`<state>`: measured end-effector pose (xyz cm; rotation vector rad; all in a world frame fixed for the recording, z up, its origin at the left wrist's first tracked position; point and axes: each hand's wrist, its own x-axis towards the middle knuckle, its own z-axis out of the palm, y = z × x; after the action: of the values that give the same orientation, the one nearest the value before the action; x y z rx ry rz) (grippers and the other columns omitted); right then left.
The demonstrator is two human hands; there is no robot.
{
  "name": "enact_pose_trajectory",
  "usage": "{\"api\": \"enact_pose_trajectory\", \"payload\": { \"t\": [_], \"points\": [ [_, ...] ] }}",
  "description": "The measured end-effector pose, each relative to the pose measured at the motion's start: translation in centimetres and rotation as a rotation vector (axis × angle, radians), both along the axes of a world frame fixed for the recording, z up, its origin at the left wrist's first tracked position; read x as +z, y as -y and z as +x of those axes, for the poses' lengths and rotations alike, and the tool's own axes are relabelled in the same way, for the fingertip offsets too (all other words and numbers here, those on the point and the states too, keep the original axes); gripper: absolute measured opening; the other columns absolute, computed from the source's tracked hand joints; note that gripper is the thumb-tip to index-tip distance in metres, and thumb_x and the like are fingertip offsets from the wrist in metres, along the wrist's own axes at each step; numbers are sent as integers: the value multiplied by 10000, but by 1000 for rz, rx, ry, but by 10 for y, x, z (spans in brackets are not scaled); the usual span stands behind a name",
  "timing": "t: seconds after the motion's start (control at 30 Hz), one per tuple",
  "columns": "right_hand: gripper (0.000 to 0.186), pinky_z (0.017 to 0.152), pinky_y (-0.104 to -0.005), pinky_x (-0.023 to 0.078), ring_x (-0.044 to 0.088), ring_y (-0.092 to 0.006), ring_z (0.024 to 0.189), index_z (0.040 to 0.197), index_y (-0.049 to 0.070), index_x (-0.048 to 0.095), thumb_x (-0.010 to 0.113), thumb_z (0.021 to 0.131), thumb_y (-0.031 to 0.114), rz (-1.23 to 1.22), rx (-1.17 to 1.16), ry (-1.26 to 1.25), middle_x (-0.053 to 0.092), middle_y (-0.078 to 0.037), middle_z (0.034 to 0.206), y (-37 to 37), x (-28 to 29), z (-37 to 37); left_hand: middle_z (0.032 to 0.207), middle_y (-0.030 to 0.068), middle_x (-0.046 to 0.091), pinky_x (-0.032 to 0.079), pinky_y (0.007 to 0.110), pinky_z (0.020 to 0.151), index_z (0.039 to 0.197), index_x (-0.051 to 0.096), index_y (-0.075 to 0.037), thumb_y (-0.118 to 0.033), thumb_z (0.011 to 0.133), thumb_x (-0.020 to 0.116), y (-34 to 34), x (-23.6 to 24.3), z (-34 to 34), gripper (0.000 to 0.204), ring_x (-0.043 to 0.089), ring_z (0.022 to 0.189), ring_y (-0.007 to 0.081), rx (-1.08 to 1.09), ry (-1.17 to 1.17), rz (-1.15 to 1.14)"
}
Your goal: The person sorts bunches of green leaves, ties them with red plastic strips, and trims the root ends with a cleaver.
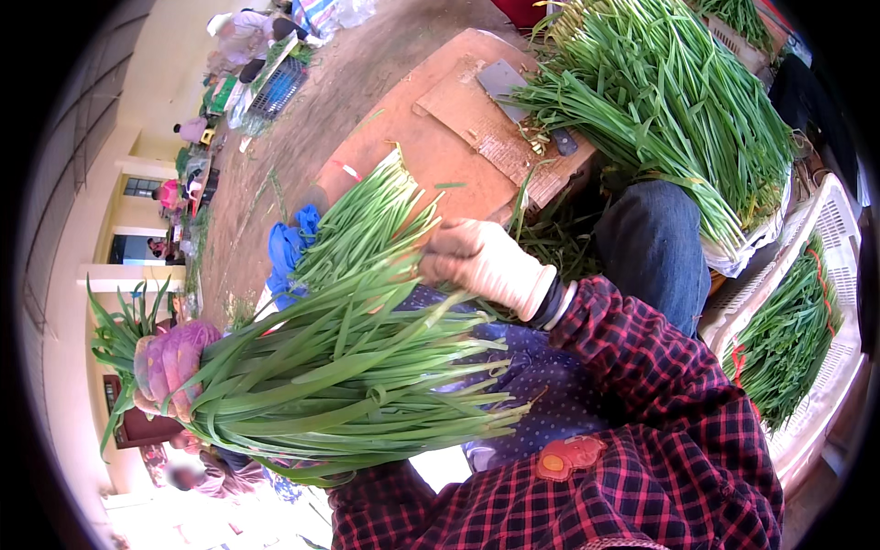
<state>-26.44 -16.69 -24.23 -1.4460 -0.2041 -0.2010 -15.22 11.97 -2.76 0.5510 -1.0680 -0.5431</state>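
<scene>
My left hand (170,371), in a purple patterned glove, grips a large bunch of long flat green leaves (348,376) near one end, its pale stalk ends fanning rightward over my dotted apron (587,394). My right hand (467,261), in a pale glove, has its fingers curled in a pinch at leaves along the bunch's upper edge; their exact hold is partly hidden. Just beyond it lies a smaller bundle of greens (357,229) with pale ends, beside a crumpled blue plastic bag (284,252).
An orange board (403,110) holds cardboard and a cleaver (500,87). At right are a big pile of greens (669,110) and a white crate (825,376) holding tied bundles. My jeaned knee (655,247) is beside them. Other people (243,41) sit among crates and bags at upper and lower left.
</scene>
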Motion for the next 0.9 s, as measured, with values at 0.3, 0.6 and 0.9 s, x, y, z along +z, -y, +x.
{"api": "enact_pose_trajectory", "payload": {
  "t": [0.3,0.6,0.9],
  "points": [
    [274,786,-438,525,650,-385,873,965,77,684,720,789,284,-797,-396,-502,680,-139,891,52,-80,-21,674,-46,661,493,253,654,734,531,-162,-261,889,634,2,0,0,211,612,589,84,-8,-3,-1],
    [255,774,-452,515,644,-348,896,974,110,695,702,805,301,-638,-305,40,652,-131,903,33,13,-17,676,-41,667,496,253,649,740,533,-158,-251,887,634,14,-6,2,201,618,583,85,-45,-7,2],
    [210,757,-449,520,644,-331,888,951,126,695,728,785,251,-677,-183,69,655,-95,930,16,19,-6,678,-35,672,498,252,643,746,535,-155,-242,884,634,22,-6,2,191,624,577,85,-65,11,6]
  ]
}}
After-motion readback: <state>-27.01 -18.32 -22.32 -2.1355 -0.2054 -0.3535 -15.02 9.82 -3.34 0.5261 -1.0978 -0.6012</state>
